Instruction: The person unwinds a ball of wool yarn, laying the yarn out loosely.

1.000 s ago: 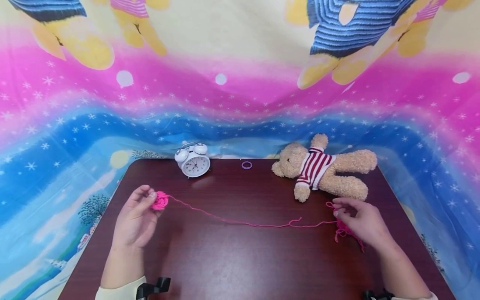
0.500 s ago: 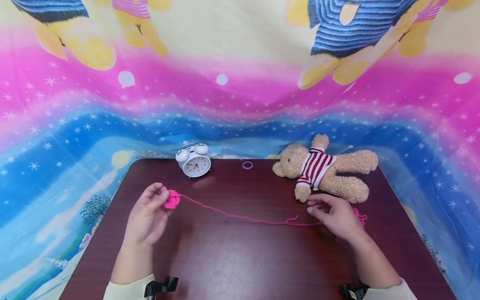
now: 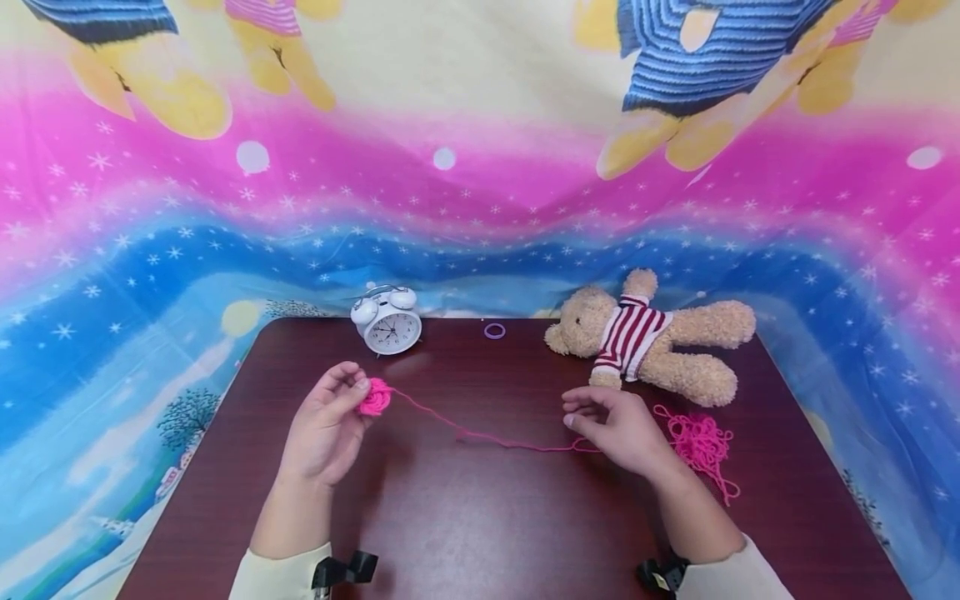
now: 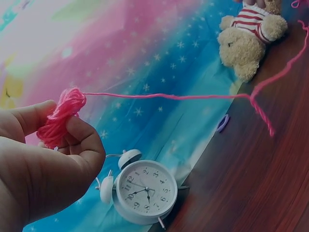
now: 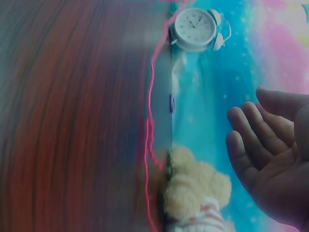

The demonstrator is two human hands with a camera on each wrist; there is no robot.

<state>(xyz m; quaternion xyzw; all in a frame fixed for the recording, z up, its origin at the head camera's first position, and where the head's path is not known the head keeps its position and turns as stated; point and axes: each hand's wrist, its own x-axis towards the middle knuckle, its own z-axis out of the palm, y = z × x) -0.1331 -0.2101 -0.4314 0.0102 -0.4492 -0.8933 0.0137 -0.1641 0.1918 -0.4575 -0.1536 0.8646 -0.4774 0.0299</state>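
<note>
My left hand (image 3: 326, 425) pinches a small wound ball of pink yarn (image 3: 376, 397) between thumb and fingers, above the left part of the table. From the yarn ball a single strand (image 4: 169, 97) runs to the right, with a short loose end branching off it. My right hand (image 3: 618, 425) is over the right part of the table, its fingers loosely bent; in the right wrist view no yarn lies in the palm. Behind that hand rests a loose tangle of pink yarn (image 3: 701, 443). In the head view, the hand hides where the strand meets the tangle.
A white twin-bell alarm clock (image 3: 392, 327) stands at the back left of the dark brown table (image 3: 480, 533). Near the back edge lies a purple ring (image 3: 494, 331). A teddy bear (image 3: 633, 337) in a striped shirt lies at the back right. A printed cloth (image 3: 480, 200) hangs behind.
My right hand has left the yarn tangle and moved left along the strand, uncovering the tangle. My left hand has shifted right with the yarn ball, and the strand between sags.
</note>
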